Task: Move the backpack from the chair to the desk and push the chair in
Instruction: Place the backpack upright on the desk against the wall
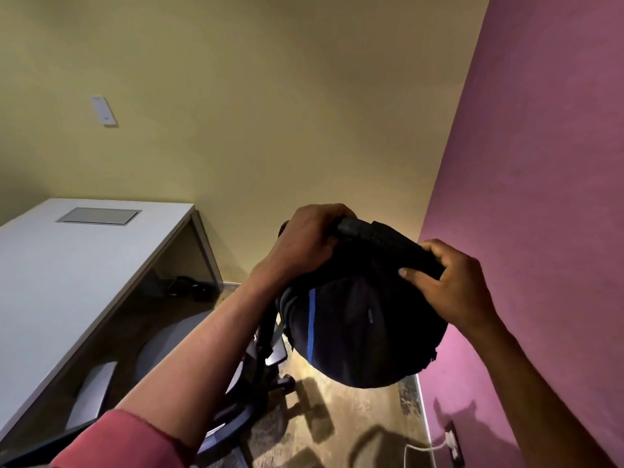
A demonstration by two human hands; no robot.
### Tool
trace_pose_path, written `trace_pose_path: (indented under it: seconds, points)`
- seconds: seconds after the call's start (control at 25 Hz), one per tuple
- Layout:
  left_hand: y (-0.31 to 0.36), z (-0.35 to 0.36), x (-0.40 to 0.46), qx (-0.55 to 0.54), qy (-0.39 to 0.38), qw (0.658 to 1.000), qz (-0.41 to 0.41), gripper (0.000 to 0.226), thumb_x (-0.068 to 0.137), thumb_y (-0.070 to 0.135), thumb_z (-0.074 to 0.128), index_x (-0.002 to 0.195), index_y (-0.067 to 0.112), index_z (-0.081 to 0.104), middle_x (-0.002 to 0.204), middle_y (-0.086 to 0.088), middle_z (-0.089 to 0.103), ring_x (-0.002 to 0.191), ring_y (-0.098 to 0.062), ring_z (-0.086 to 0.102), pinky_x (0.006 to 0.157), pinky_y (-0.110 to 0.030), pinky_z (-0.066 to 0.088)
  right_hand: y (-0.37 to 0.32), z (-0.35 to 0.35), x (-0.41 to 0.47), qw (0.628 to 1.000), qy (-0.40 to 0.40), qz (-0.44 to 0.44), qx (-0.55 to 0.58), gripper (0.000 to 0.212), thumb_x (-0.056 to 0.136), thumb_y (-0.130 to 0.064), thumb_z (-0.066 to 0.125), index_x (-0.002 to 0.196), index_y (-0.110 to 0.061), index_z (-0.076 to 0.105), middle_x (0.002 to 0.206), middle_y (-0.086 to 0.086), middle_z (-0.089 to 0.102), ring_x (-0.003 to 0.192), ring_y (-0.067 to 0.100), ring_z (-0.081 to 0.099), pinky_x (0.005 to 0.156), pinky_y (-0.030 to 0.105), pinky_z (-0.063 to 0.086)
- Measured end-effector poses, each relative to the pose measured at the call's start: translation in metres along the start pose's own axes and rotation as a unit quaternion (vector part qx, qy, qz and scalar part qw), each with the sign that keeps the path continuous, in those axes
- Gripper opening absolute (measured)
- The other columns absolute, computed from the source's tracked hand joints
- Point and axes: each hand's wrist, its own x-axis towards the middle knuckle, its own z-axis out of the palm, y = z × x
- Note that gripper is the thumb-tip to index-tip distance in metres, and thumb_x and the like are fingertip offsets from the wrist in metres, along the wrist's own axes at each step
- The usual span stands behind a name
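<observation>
A dark backpack (358,329) with a blue stripe hangs in the air to the right of the desk, above the floor. My left hand (307,244) grips its top handle from the left. My right hand (452,285) holds the top strap on the right side. The grey office chair (169,346) stands below my left arm, its seat partly under the desk edge and its wheeled base showing. The white desk (67,285) fills the lower left, with a grey cable hatch (98,216) near its back.
A pink wall (540,197) stands close on the right, with a wall socket (454,444) and a white cable low down. A yellow wall is behind the desk. Dark cables (189,287) lie on the floor under the desk. Brown floor shows beneath the backpack.
</observation>
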Motion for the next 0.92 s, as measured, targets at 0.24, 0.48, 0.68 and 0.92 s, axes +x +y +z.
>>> trace_pose_path:
  seconds: [0.24, 0.48, 0.68, 0.92]
  points:
    - [-0.039, 0.001, -0.008, -0.051, 0.15, 0.98, -0.12, 0.062, 0.076, 0.033, 0.081, 0.134, 0.02, 0.061, 0.132, 0.004, 0.063, 0.12, -0.011, 0.058, 0.104, -0.031, 0.046, -0.002, 0.01, 0.053, 0.997, 0.046, -0.053, 0.013, 0.028, 0.08, -0.016, 0.08, 0.106, -0.02, 0.07, 0.089, -0.008, 0.073, 0.073, 0.022, 0.07, 0.07, 0.021, 0.054]
    - [-0.083, 0.015, -0.025, -0.137, 0.051, 0.962, -0.231, 0.084, 0.062, 0.062, 0.082, 0.132, 0.022, 0.059, 0.127, 0.006, 0.066, 0.115, -0.009, 0.063, 0.093, -0.023, 0.05, 0.015, 0.03, 0.094, 0.998, 0.029, -0.057, 0.016, 0.028, 0.079, -0.012, 0.08, 0.101, -0.026, 0.07, 0.088, -0.012, 0.072, 0.077, 0.023, 0.07, 0.074, 0.029, 0.056]
    - [-0.128, 0.018, 0.002, -0.106, 0.044, 0.97, -0.216, 0.051, 0.069, 0.057, 0.081, 0.105, 0.025, 0.062, 0.096, 0.004, 0.073, 0.087, -0.019, 0.072, 0.075, -0.048, 0.059, 0.031, 0.058, 0.139, 0.998, 0.011, -0.053, 0.015, 0.028, 0.077, -0.008, 0.079, 0.095, -0.026, 0.069, 0.085, -0.013, 0.071, 0.076, 0.027, 0.068, 0.075, 0.032, 0.055]
    - [-0.195, 0.015, 0.054, -0.079, 0.088, 0.969, -0.216, 0.04, 0.07, 0.051, 0.079, 0.097, 0.025, 0.066, 0.086, 0.006, 0.073, 0.081, -0.015, 0.07, 0.071, -0.045, 0.057, 0.046, 0.103, 0.225, 0.997, -0.025, -0.063, 0.024, 0.026, 0.077, -0.004, 0.078, 0.095, -0.021, 0.07, 0.083, -0.011, 0.07, 0.074, 0.005, 0.063, 0.068, 0.016, 0.045]
